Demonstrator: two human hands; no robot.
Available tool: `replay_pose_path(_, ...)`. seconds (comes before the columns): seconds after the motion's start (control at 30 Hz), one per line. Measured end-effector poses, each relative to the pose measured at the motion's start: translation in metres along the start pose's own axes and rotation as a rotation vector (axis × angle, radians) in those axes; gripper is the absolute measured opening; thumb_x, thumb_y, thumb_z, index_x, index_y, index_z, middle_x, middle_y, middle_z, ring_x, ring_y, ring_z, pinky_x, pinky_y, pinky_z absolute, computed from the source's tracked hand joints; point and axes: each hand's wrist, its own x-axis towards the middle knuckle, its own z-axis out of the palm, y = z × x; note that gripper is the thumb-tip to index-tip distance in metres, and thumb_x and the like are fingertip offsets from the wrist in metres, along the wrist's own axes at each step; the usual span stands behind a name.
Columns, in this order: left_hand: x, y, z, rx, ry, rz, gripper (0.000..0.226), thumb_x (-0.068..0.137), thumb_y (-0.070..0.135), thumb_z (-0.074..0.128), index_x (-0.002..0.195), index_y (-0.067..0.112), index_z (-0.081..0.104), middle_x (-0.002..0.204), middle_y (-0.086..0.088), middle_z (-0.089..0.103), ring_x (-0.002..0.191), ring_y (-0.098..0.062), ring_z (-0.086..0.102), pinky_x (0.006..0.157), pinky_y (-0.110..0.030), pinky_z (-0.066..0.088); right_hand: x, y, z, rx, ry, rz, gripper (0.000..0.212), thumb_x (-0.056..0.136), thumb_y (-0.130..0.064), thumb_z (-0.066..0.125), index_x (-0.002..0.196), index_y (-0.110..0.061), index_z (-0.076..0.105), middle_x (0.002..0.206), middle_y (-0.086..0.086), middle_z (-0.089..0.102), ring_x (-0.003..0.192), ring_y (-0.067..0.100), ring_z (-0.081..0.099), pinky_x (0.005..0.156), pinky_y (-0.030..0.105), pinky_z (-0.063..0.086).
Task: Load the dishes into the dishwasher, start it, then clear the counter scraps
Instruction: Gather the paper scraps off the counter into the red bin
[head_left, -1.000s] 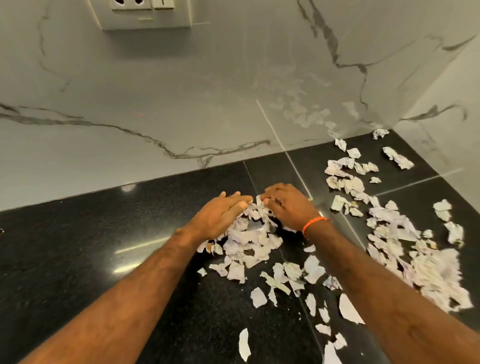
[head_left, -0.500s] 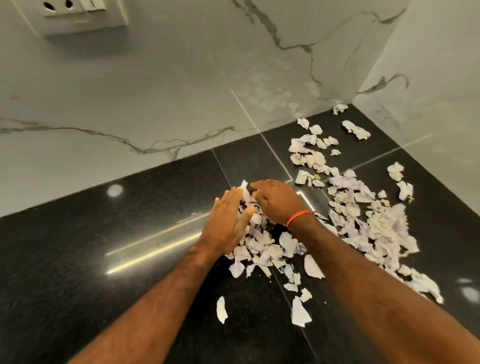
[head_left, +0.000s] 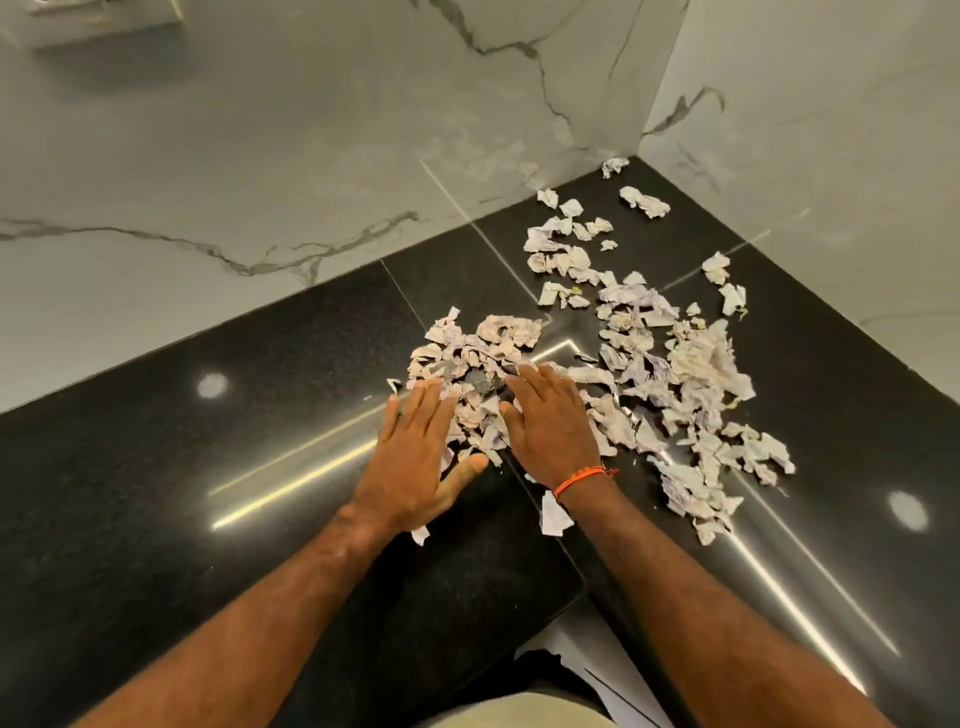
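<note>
marble wall (head_left: 260, 156), pale with grey veins, rises behind and to the right, meeting in a far right corner. below it lies the table (head_left: 130, 493), a polished black speckled stone slab with thin seams and bright streaks of reflected light. across its middle and right spreads the paper scraps (head_left: 691, 364), torn, crumpled white bits with faint print, thickest in a mound right of the hands and thinning toward the far corner. a smaller heap (head_left: 488, 343) lies just beyond the fingertips and between the hands. the left hand (head_left: 415, 462) lies flat on the table, palm down, fingers straight and together, thumb spread toward the scraps, its inner edge touching the heap. the right hand (head_left: 553, 421) is flat too, fingers straight, resting on scraps and holding none. each grip is opened fully, nothing pinched. an orange thread band (head_left: 579, 479) circles the right wrist. one loose scrap (head_left: 553, 517) sits near that wrist.
</note>
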Motion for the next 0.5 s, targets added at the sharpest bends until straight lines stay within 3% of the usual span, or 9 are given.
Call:
replay_pose_path(0.13,-0.023,0.011,0.005,0.041,0.003,0.028,0.094,0.095,0.079,0.023,0.162,0.014,0.012,0.17,-0.006,-0.005,0.156,-0.02,-0.014,0.126,-0.055,0.003,-0.025,-0.009,0.0,0.011,-0.022,0.059,0.047,0.107,-0.038,0.033,0.149,-0.022,0.044,0.161,0.002,0.034,0.152,0.023,0.02,0.125,0.045,0.012)
replay_pose_path(0.23,-0.033,0.016,0.014,0.093,-0.033,0.027,0.096,0.094,0.081,0.018,0.162,0.013,0.014,0.17,-0.009,-0.002,0.156,-0.022,-0.015,0.125,-0.056,0.003,-0.052,-0.013,0.001,-0.019,0.026,0.088,0.049,0.104,-0.039,0.03,0.148,-0.021,0.043,0.16,0.003,0.035,0.152,0.024,0.02,0.125,0.046,0.013)
replay_pose_path(0.5,0.014,0.03,0.035,0.08,0.037,0.046,0.075,0.103,0.06,0.018,0.161,0.012,0.02,0.17,-0.011,0.003,0.157,-0.025,-0.008,0.125,-0.055,-0.002,-0.091,-0.009,0.023,-0.145,0.067,0.267,0.054,0.104,-0.041,0.035,0.154,-0.02,0.033,0.166,0.005,0.018,0.155,0.026,0.006,0.125,0.053,0.009)
